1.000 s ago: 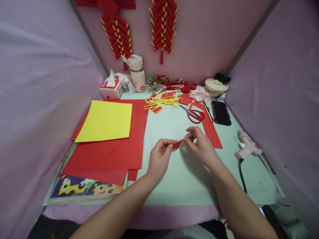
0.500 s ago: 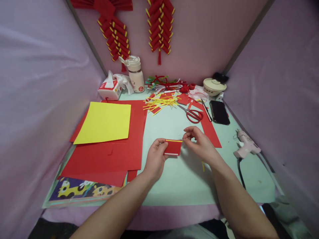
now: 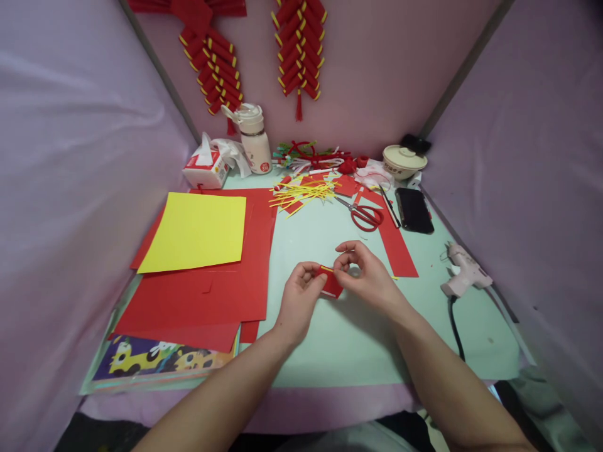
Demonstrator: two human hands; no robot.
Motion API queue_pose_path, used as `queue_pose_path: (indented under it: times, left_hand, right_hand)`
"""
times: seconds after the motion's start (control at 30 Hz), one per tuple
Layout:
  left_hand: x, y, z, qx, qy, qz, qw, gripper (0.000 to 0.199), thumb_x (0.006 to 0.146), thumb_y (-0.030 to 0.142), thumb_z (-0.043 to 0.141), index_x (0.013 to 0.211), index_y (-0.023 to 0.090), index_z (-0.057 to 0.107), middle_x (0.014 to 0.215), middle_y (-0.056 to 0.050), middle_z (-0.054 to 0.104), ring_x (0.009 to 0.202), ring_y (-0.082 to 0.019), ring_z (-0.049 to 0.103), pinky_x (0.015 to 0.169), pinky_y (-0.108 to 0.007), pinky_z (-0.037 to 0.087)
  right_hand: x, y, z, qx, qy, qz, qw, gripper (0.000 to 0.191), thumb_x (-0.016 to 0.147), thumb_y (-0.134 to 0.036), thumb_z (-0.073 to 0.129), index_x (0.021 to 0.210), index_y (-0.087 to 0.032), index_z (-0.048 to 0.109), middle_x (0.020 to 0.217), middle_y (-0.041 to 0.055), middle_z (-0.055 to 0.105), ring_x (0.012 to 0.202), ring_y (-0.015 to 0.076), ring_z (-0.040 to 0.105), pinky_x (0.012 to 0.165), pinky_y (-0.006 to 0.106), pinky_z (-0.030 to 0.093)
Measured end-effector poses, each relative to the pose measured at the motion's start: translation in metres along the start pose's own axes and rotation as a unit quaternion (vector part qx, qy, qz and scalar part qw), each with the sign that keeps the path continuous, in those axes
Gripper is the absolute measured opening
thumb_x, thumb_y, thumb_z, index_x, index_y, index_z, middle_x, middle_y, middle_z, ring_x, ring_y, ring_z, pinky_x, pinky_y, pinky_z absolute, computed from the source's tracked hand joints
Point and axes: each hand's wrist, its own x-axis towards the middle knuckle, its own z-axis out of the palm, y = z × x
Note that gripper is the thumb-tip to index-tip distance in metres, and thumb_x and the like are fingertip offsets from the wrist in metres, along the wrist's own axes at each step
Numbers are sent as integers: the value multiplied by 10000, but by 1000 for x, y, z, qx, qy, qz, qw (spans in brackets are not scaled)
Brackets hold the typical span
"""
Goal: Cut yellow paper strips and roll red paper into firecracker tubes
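Note:
My left hand (image 3: 301,295) pinches a small red paper piece (image 3: 333,287) by its left side, thumb on top. A narrow yellow strip runs along the far edge of this piece, and a white band lies near its close edge. At the upper right corner, my right hand (image 3: 365,270) has thumb and fingertips closed on the same piece, covering part of the yellow strip. Both hands are over the middle of the pale green table (image 3: 320,351). A short yellow bit (image 3: 396,278) shows just beyond my right wrist.
Yellow paper (image 3: 195,232) lies on red sheets (image 3: 188,301) at left. Ahead are a pile of yellow strips (image 3: 306,193), red-handled scissors (image 3: 366,218) and a pen-like tool (image 3: 390,207). A phone (image 3: 414,210) and a corded glue gun (image 3: 464,271) lie at right; a bottle (image 3: 255,147) stands behind.
My right hand has moved left onto the red paper piece and now grips its upper right corner. The piece has shifted slightly right and turned, and my left thumb reaches further over it.

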Motion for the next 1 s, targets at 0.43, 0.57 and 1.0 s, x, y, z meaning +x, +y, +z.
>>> queue_pose_path:
  times: [0.43, 0.57, 1.0]
  left_hand:
    - [4, 2, -5, 88, 26, 39, 995, 241, 784, 408, 729, 797, 173, 677, 785, -12, 676, 745, -145, 592, 729, -265, 470]
    - [7, -3, -10, 90, 41, 45, 994, 271, 832, 451, 695, 837, 180, 689, 797, -15, 686, 748, -146, 593, 724, -258, 463]
    - [1, 4, -6, 68, 5, 26, 997, 425, 753, 420, 794, 1071, 217, 598, 938, -28, 681, 853, -165, 646, 762, -285, 525]
  right_hand:
    - [-3, 0, 0, -15, -9, 1, 1000, 334, 767, -227, 587, 1080, -239, 474, 771, -31, 622, 743, 157, 552, 752, 310, 453]
    - [-1, 3, -7, -17, 1, 8, 1000, 340, 766, -233, 592, 1085, -241, 474, 799, -20, 646, 794, 171, 588, 773, 320, 456]
    - [-3, -2, -9, -30, -12, 9, 999, 346, 760, -231, 585, 1087, -241, 471, 800, -16, 654, 800, 178, 616, 754, 316, 458]
